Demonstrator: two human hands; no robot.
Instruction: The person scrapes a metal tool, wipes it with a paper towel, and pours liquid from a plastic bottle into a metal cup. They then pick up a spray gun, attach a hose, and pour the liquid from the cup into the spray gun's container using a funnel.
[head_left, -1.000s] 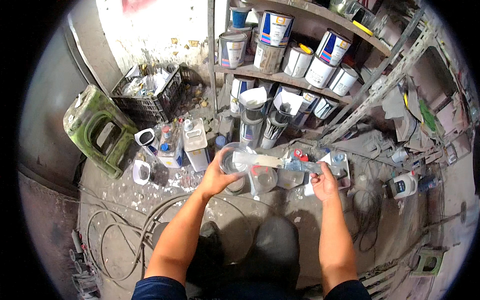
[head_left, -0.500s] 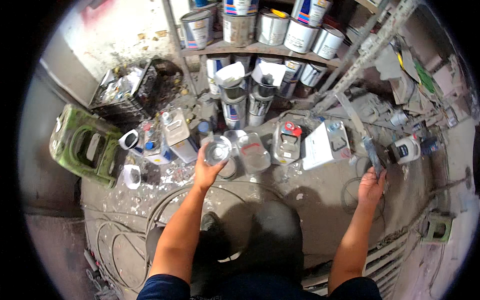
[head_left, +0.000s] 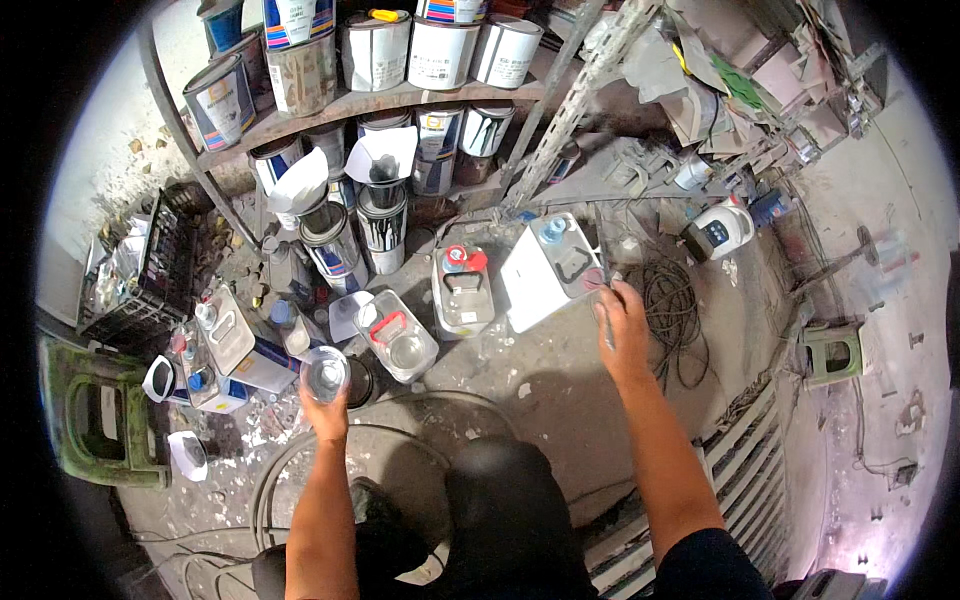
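My left hand (head_left: 327,412) is closed round a clear plastic cup (head_left: 327,374), which looks to be held upright above the floor. An open can (head_left: 362,384) shows partly behind the cup. Beside it is a clear plastic container (head_left: 403,335) with a red strip across it. My right hand (head_left: 623,325) grips a thin, grey, paint-stained stirring stick (head_left: 608,332), seen nearly edge-on. That hand is near a white metal tin (head_left: 535,285) with a blue cap. Left of this tin stands another tin (head_left: 464,292) with a red cap.
Shelves (head_left: 330,112) hold several paint cans. White paper strainers (head_left: 382,155) sit over cans below. Solvent tins (head_left: 232,345), a black crate (head_left: 150,285) and a green stool (head_left: 105,415) are at left. Hoses (head_left: 675,320) coil at right, near a white jug (head_left: 722,230).
The view has swung to the right. My right hand has come closer to the white tin, and its stick has turned edge-on. My left hand still holds the cup, slightly nearer to me.
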